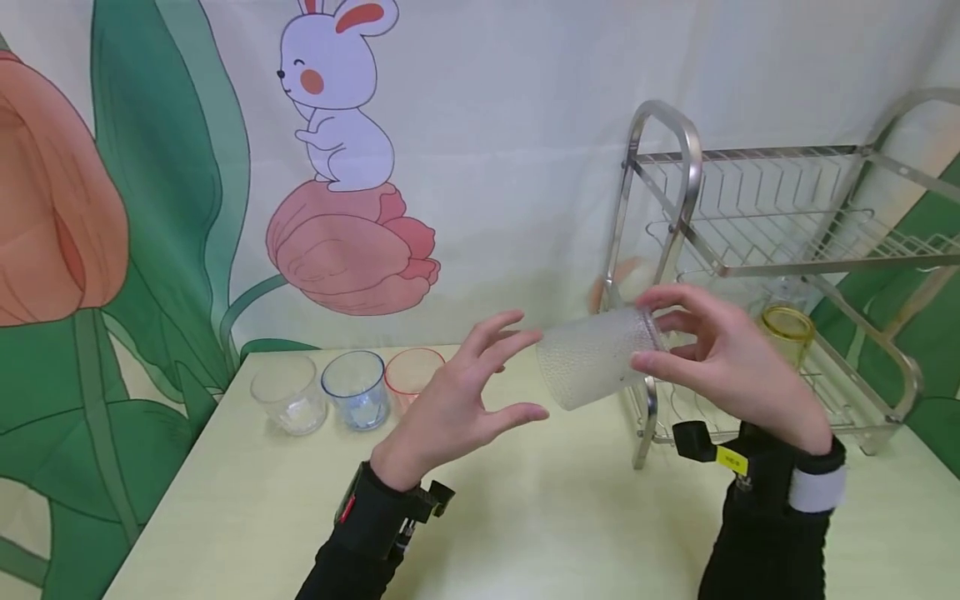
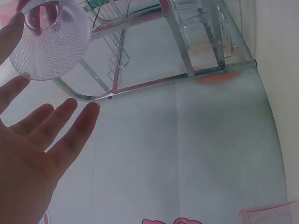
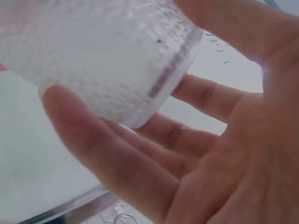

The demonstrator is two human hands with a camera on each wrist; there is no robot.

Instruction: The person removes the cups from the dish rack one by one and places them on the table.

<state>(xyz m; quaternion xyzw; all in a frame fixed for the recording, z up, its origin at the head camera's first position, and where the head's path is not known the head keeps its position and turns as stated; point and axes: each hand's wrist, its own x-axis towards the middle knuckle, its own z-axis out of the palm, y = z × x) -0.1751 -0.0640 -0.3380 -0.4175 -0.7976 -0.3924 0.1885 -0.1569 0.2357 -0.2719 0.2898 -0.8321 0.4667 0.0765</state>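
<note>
A clear pebble-textured glass (image 1: pixel 596 354) is held in the air, tilted on its side, its wider end toward the left. My right hand (image 1: pixel 708 358) grips it around the thick-bottomed end, thumb in front and fingers behind. In the right wrist view the textured wall of the glass (image 3: pixel 103 56) lies between thumb and fingers. Just off the glass's wider end, my left hand (image 1: pixel 457 387) is spread, thumb apart from the fingers and nothing between them. Seen from the left wrist, the extended fingers (image 2: pixel 77 128) are below the glass (image 2: pixel 56 53).
At the back left of the table (image 1: pixel 517 517) stand a clear glass (image 1: pixel 292 400), a blue-rimmed glass (image 1: pixel 356 392) and a red-rimmed glass (image 1: pixel 408 375). A two-tier metal dish rack (image 1: pixel 686 179) is on the right, with a yellow glass (image 1: pixel 787 333) on its lower tier.
</note>
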